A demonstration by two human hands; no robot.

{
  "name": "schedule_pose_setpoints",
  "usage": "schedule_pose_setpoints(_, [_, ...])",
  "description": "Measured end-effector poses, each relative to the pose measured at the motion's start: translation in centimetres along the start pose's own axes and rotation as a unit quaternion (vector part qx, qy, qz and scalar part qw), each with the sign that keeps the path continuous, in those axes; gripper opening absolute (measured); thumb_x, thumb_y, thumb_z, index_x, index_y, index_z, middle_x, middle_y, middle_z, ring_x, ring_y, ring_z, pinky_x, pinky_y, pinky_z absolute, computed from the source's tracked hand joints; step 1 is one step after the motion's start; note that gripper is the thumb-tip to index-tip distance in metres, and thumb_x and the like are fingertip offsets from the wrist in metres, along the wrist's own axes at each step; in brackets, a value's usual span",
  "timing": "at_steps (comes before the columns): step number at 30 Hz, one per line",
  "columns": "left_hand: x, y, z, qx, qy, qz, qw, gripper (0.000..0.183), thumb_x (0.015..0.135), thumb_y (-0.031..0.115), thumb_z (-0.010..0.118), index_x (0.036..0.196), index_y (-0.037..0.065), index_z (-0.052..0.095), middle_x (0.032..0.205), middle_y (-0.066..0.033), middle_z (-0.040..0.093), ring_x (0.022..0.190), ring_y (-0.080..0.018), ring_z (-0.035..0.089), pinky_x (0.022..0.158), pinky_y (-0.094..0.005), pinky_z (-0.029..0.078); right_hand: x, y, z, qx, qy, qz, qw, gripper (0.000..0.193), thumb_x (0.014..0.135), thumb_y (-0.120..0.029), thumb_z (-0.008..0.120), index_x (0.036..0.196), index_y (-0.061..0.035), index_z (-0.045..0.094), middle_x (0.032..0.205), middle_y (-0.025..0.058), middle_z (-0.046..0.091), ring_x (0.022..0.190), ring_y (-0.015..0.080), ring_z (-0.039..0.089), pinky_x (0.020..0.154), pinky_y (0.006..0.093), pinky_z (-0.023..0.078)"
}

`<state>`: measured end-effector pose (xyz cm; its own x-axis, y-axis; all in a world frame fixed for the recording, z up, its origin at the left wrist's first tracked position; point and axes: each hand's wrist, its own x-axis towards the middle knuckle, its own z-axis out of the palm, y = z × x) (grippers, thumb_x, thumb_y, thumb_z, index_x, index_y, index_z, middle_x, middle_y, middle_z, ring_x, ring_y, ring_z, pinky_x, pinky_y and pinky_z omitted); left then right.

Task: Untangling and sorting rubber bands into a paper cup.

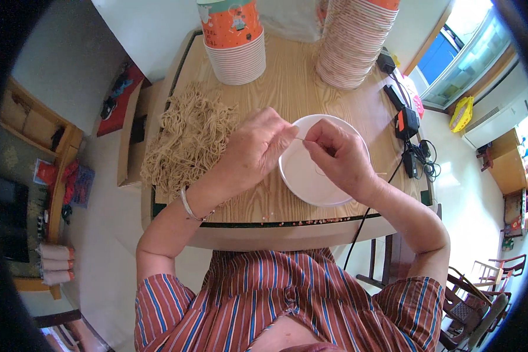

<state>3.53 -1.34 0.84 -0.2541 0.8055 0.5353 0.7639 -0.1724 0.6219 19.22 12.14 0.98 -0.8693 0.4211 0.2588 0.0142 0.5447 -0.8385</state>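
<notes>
Above a round white bowl (304,177), my two hands face each other with a thin pale strand (299,138) stretched between their fingertips. My left hand (258,145) is closed in a pinch at the strand's left end. On the other side, my right hand (341,157) pinches it too, thumb against the curled fingers. A fine loose end seems to hang below the right hand over the bowl. A tangled heap of beige cord (185,138) lies to the left, partly behind my left forearm, which wears a silver-coloured bangle (188,204).
A stack of orange printed paper tubs (236,53) stands at the table's far side, with a taller stack (355,50) to its right. Black power adapters (408,123) and cables line the right edge. Small bits (311,222) lie along the front edge. A cardboard box (132,141) sits left.
</notes>
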Motion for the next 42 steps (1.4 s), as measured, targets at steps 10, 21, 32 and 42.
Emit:
schedule_pose_setpoints(10, [0.3,-0.7,0.8,-0.035,-0.069,-0.001,0.997,0.019,0.096,0.017,0.058,0.088,0.000,0.060,0.081,-0.0123,0.054,0.082,-0.0294,0.052,0.076,-0.0396,0.044,-0.1,0.2,-0.1,-0.005,-0.015,-0.010,1.000,0.007,0.092,-0.007,0.062,0.093,-0.0015,0.057,0.073,0.0109,0.064,0.063,0.0138,0.062,0.057,0.0314,0.049])
schedule_pose_setpoints(21, [0.9,-1.9,-0.5,-0.112,-0.108,-0.037,0.987,0.008,0.090,0.009,0.066,0.090,0.001,0.069,0.087,-0.0056,0.062,0.088,-0.0174,0.058,0.082,-0.0300,0.045,0.6,0.1,-0.3,-0.067,-0.036,-0.041,0.996,0.010,0.094,-0.011,0.058,0.096,-0.0017,0.057,0.078,0.0185,0.064,0.074,0.0371,0.066,0.062,0.0413,0.050])
schedule_pose_setpoints(32, [1.6,-1.9,-0.6,-0.072,-0.105,-0.044,0.991,0.004,0.081,0.007,0.073,0.084,0.004,0.071,0.084,-0.0029,0.064,0.086,-0.0168,0.057,0.081,-0.0308,0.046,0.9,0.5,-0.3,-0.096,-0.049,-0.024,0.994,0.011,0.092,-0.012,0.061,0.094,-0.0032,0.055,0.073,0.0177,0.063,0.071,0.0385,0.065,0.061,0.0446,0.051])
schedule_pose_setpoints(42, [0.9,-2.7,-0.4,-0.111,-0.051,-0.069,0.990,0.006,0.083,0.003,0.070,0.089,0.003,0.070,0.085,-0.0032,0.063,0.086,-0.0147,0.060,0.080,-0.0294,0.048,0.9,1.3,0.5,-0.005,-0.029,0.020,0.999,0.009,0.091,-0.007,0.063,0.090,-0.0003,0.057,0.070,0.0028,0.058,0.066,0.0055,0.052,0.057,0.0261,0.045])
